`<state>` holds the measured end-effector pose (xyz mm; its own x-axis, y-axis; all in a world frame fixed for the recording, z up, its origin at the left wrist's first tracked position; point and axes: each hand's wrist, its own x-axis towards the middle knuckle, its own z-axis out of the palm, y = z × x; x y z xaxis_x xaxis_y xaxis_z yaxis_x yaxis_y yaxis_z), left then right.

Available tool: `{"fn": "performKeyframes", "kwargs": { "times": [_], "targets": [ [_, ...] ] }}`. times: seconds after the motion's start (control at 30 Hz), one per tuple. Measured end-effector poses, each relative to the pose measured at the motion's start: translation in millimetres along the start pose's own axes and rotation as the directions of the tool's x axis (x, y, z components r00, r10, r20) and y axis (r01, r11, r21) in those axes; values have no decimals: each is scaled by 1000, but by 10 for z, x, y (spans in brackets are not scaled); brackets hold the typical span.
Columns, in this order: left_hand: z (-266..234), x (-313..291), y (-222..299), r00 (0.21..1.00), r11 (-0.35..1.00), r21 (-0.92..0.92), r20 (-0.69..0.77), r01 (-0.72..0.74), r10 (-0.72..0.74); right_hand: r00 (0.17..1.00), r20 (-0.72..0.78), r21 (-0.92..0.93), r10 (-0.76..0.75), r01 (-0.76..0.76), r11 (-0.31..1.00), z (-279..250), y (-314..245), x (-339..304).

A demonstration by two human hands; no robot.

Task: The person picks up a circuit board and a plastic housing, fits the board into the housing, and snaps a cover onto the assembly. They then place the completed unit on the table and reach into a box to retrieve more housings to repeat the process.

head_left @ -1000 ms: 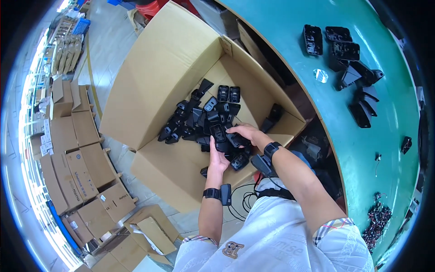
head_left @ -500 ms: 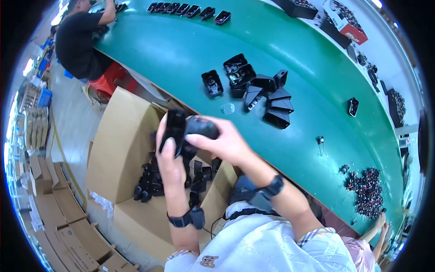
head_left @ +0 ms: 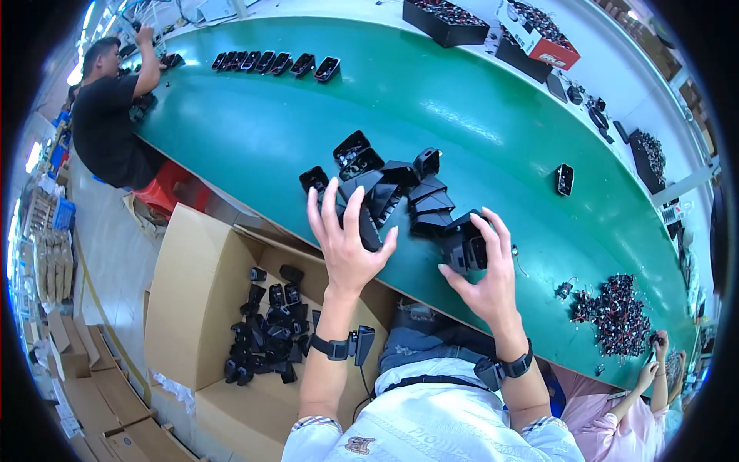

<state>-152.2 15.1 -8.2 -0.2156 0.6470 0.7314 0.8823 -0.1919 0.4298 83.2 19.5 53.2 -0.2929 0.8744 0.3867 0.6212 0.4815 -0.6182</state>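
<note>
Likely light, stiff and slick, best taken by its outer walls, the angular, dull-black plastic housing [head_left: 456,252] sits inside the half-curled right hand [head_left: 494,286]; whether it is gripped, I cannot tell. The left hand [head_left: 350,259] is spread wide, seemingly holding nothing, beside wedge-shaped black plastic housings [head_left: 431,202].

The left hand [head_left: 350,258] partly hid one black housing [head_left: 369,235], the right hand [head_left: 494,289] covered some of another, and I couldn't distinguish individual pieces within the wired heap [head_left: 616,317].
</note>
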Motion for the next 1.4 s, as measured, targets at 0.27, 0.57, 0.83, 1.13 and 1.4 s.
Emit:
{"fn": "performKeyframes", "kwargs": {
  "times": [0.27,0.57,0.83,1.13,1.4],
  "targets": [
    [172,232,-58,995,982,187,97,-20,2,993,-72,26,93,-91,995,112,312,-119],
    [375,320,142,998,973,225,8,-56,56,975,-74,-25,210,-212,977,-65,449,-143],
    [84,-298,1255,975,860,-510,190,0,113,969,-146,59,197,-191,980,-388,503,-478],
    [115,-947,1870,75,-307,-34,989,951,124,935,285,173,-210,166,971,-931,433,-916],
    [334,-773,1690,285,-329,-152,868,932,406,992,125,-6,20,-19,1000,-1197,979,-324]
  ]
}}
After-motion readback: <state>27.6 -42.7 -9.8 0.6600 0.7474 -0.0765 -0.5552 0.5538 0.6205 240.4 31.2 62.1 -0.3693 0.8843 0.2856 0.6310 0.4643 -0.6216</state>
